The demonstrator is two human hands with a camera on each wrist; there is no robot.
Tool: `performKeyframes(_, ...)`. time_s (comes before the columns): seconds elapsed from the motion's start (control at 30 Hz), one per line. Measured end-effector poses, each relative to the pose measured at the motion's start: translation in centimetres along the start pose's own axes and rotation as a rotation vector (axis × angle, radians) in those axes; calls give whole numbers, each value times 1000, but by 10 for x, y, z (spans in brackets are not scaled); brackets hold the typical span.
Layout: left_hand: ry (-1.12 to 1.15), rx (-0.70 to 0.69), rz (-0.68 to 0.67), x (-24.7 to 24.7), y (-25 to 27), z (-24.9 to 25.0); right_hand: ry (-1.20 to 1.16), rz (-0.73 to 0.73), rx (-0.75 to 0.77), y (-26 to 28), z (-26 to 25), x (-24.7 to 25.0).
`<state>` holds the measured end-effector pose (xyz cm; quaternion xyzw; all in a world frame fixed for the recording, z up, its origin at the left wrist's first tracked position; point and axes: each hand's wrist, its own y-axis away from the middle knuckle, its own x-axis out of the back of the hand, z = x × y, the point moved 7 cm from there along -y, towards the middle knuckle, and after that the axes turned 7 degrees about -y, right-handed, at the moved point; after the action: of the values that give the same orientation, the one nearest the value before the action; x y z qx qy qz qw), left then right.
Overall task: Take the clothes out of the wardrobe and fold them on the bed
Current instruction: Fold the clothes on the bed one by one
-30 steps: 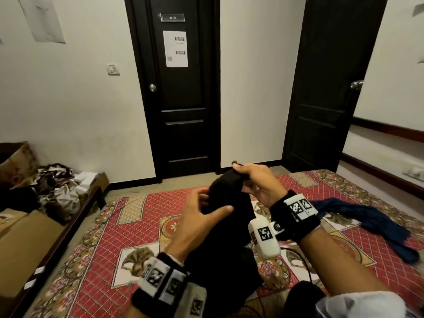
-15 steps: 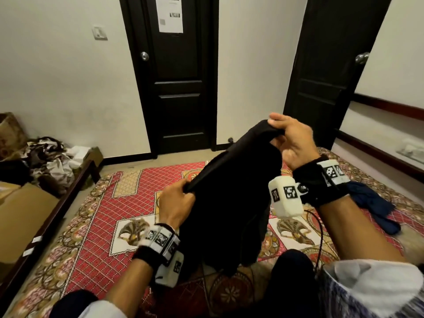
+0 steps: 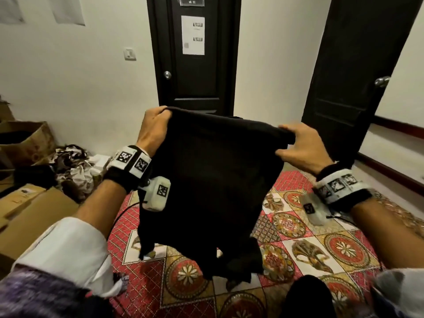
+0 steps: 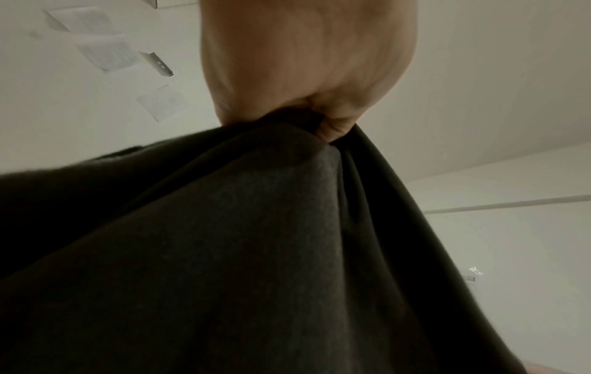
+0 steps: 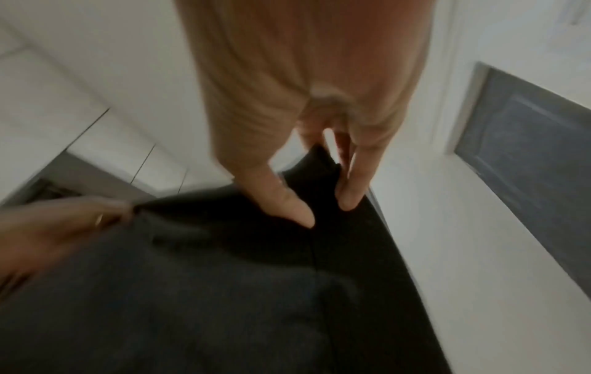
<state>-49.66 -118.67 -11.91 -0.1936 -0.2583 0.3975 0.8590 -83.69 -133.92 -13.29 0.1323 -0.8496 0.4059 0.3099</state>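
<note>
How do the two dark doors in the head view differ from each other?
The middle door faces the camera and carries a white printed sheet plus a small plate above it; the right door is seen at an angle and its face is bare. The middle door's round knob sits at its left edge; the right door's knob sits at its right edge. Both are dark, panelled, and have silver knobs.

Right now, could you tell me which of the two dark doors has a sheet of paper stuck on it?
The left door, behind the left hand: a white sheet hangs on it. The right door is bare.
</note>
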Motion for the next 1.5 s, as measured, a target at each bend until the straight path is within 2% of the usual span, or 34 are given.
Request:
performKeyframes(0.07,-16,-18,-31,1,2,3,49,117,-14,7,0,-4)
performKeyframes(0.17,-167,-77,-109,5,15,1,-82,261,-182,5,14,6)
performKeyframes(0.27,-349,-113,-290,-1,45,-26,-194,412,-240,-8,12,29)
performKeyframes(0.33,-404,-45,-451,-13,76,-63,-244,460,-241,-17,1,40)
performKeyframes(0.4,-393,55,-585,-29,111,-99,-321,457,-250,-26,-10,40)
performKeyframes(0.47,-327,121,-656,-44,144,-117,-401,432,-236,-31,-21,33)
performKeyframes(0.63,-61,112,-721,-88,185,-114,-417,379,-232,-30,-29,13)
performKeyframes(0.73,40,153,-629,-102,194,-122,-440,463,-250,-32,-14,27)
performKeyframes(0.83,-58,177,-441,-96,206,-145,-384,525,-218,-30,2,45)
performKeyframes(0.87,-49,212,-434,-97,213,-155,-368,535,-209,-30,10,46)
performKeyframes(0.97,6,236,-539,-106,238,-163,-320,517,-191,-22,6,49)
performKeyframes(1.07,-59,79,-558,-91,245,-145,-268,520,-208,-15,2,55)
performKeyframes(1.17,-183,45,-630,-50,217,-123,-215,534,-248,-16,14,65)
performKeyframes(1.23,-416,-5,-667,-11,180,-121,-191,520,-276,-17,21,69)
performKeyframes(1.3,-694,-41,-624,32,132,-123,-185,532,-282,-19,22,74)
performKeyframes(1.4,-972,37,-409,109,74,-110,-174,557,-241,-25,9,82)
performKeyframes(1.5,-1002,76,-153,172,33,-71,-140,559,-145,-36,-12,89)
